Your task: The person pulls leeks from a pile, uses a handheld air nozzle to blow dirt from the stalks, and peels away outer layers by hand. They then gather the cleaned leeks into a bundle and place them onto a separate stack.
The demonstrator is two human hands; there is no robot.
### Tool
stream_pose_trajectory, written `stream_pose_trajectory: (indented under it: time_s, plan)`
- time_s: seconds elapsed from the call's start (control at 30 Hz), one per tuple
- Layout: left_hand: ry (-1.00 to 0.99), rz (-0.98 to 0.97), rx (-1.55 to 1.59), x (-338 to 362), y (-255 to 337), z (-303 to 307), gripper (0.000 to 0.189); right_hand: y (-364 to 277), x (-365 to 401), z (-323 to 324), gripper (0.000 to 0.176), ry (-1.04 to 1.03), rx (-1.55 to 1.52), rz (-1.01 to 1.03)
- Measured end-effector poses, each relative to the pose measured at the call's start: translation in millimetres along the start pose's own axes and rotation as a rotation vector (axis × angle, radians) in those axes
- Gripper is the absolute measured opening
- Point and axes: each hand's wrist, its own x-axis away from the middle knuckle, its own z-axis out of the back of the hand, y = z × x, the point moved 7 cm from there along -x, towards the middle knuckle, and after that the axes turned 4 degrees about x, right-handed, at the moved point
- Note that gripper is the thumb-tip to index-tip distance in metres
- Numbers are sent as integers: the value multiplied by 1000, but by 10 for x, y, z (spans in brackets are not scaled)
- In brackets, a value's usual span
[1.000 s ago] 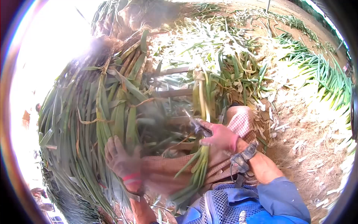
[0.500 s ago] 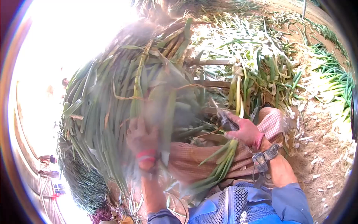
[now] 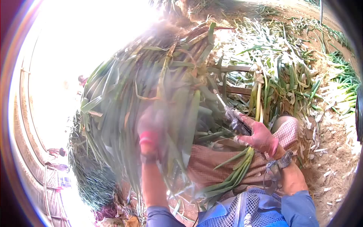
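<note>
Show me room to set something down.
Likeliest: brown ground right of the pink checked cloth, bordered by green and white stalks, though white scraps dot it. Crowded: the green leafy heap at the blurred left hand, and the pale trimmings pile beyond the gloved right hand.

Harsh daylight on my feed, brightest at upper left, where glare burns everything to white. I see a milky smear over the leaf pile (image 3: 113, 98) and the left hand (image 3: 148, 123), its outline lost; the right hand (image 3: 261, 138) reads sharper. Ground (image 3: 334, 162) at right glows pale. Black, colour-fringed borders; lines bow leftward.
</note>
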Motion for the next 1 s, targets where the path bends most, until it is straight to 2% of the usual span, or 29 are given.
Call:
stream_pose_trajectory:
  time_s: [0.03,0.07,0.17,0.2,0.27,0.3,0.33,0.37,0.43,0.47,0.5,0.53,0.57,0.63,0.7,0.77,0.87,0.93,1.0]
  plan:
    - [6,1,-1,-167,-194,-56,59,-67,-16,-45,89,-23,-14,0]
    - [-73,-37,108,-407,-533,-220,59,-116,-39,-113,87,-44,-43,34]
    - [-80,6,331,-360,-193,-159,52,-293,-150,-165,86,-20,71,163]
    - [-54,12,213,-303,-64,-97,46,-359,-200,-155,86,-27,42,101]
    - [-25,19,101,-277,9,-131,40,-473,-266,-177,86,-43,65,117]
    - [20,19,-71,-286,-12,-163,36,-541,-298,-195,86,-55,83,132]
    - [62,18,-244,-308,-45,-182,32,-631,-295,-285,85,-217,-65,-30]
    - [62,18,-240,-340,-88,-215,32,-745,-341,-311,85,-216,-61,-31]
    - [106,-104,-418,-386,-92,-256,32,-835,-413,-370,86,-208,1,-96]
    - [107,-104,-415,-402,-138,-279,32,-834,-484,-381,87,-138,55,10]
    - [167,-275,-338,-400,-68,-269,32,-833,-544,-391,88,-60,117,111]
    - [227,-446,-258,-363,60,-218,33,-891,-579,-459,87,-104,109,144]
    - [231,-444,-255,-375,81,-207,33,-896,-631,-517,86,-115,118,156]
    - [143,-248,-336,-446,43,-266,34,-905,-736,-633,85,-136,136,182]
    - [124,-218,-262,-456,68,-266,35,-837,-943,-586,85,-22,111,176]
    - [97,-193,-190,-485,52,-289,37,-830,-1146,-536,84,-9,73,195]
    - [68,-139,-156,-521,-9,-300,39,-771,-1501,-422,84,39,129,207]
    - [-27,-118,-64,-513,-64,-351,41,-787,-1696,-346,85,68,202,187]
    - [-18,-120,-34,-482,-145,-403,40,-847,-1853,-281,84,92,243,162]
